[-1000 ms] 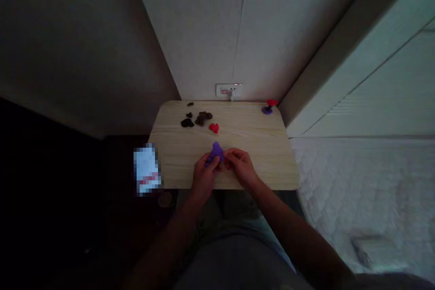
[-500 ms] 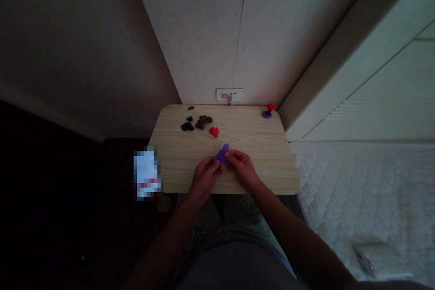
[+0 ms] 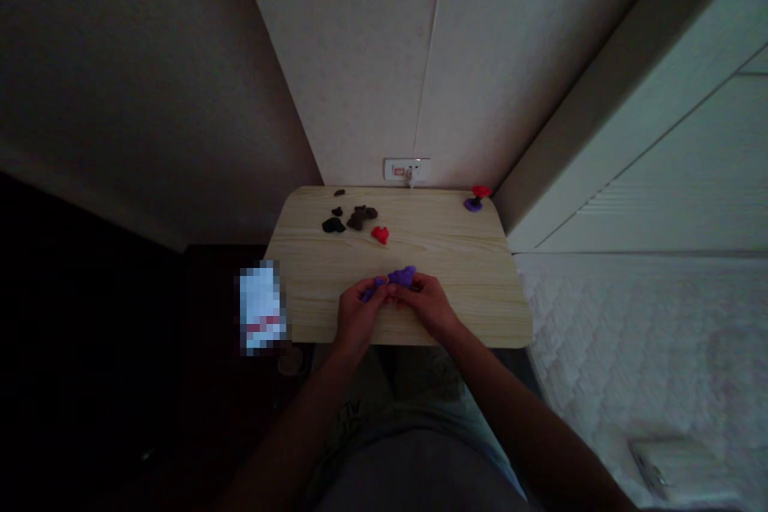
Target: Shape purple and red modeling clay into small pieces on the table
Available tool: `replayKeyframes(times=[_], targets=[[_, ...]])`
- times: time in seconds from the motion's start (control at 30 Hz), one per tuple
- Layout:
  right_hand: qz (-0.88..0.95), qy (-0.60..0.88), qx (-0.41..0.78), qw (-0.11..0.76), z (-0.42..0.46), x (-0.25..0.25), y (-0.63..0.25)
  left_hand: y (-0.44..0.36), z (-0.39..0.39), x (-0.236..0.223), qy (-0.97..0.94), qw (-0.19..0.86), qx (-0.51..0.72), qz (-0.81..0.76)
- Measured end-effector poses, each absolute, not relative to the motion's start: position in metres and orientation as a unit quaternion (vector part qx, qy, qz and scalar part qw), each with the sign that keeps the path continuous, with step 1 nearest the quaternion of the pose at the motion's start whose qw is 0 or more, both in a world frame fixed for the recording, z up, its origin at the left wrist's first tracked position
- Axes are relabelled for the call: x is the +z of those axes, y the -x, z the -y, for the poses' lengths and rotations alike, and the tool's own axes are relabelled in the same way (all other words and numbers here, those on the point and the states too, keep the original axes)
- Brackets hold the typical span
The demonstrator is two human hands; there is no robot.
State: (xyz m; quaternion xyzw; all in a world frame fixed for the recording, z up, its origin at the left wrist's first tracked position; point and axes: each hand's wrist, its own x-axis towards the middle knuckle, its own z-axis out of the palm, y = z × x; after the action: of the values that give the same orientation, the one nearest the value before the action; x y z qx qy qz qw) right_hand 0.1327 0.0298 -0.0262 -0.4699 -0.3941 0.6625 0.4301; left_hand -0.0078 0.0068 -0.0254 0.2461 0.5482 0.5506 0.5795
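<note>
A lump of purple clay [image 3: 400,278] is pinched between both my hands near the front edge of a small light-wood table [image 3: 480,280]. My left hand [image 3: 358,314] closes its fingers on the clay's left end. My right hand [image 3: 425,306] grips its right part, fingers curled over it. Further back lie a small red clay piece [image 3: 379,234] and several dark brown clay pieces [image 3: 351,218]. A red-and-purple clay figure [image 3: 476,198] stands at the table's far right corner.
A wall socket [image 3: 406,169] sits just behind the table. A white quilted bed [image 3: 648,336] runs along the right. A blurred white object [image 3: 262,306] is left of the table, over a dark floor. My lap is under the table's front edge.
The purple clay has been lowered and flattened sideways between my hands; it stood taller before. The view shifted slightly down.
</note>
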Motion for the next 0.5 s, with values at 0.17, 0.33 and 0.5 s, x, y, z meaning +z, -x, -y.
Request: replayKeyframes(times=[0.17, 0.33, 0.5], targets=[[0.431, 0.464, 0.664, 0.396, -0.03, -0.023, -0.139, 0.012, -0.008, -0.026, -0.265, 0.579, 0.533, -0.557], [0.449, 0.453, 0.667, 0.386, -0.033, -0.02, -0.147, 0.009, -0.006, -0.025, -0.264, 0.597, 0.532, -0.54], [0.44, 0.455, 0.66, 0.404, -0.034, -0.023, -0.148, 0.008, -0.005, -0.025, -0.286, 0.611, 0.526, -0.518]])
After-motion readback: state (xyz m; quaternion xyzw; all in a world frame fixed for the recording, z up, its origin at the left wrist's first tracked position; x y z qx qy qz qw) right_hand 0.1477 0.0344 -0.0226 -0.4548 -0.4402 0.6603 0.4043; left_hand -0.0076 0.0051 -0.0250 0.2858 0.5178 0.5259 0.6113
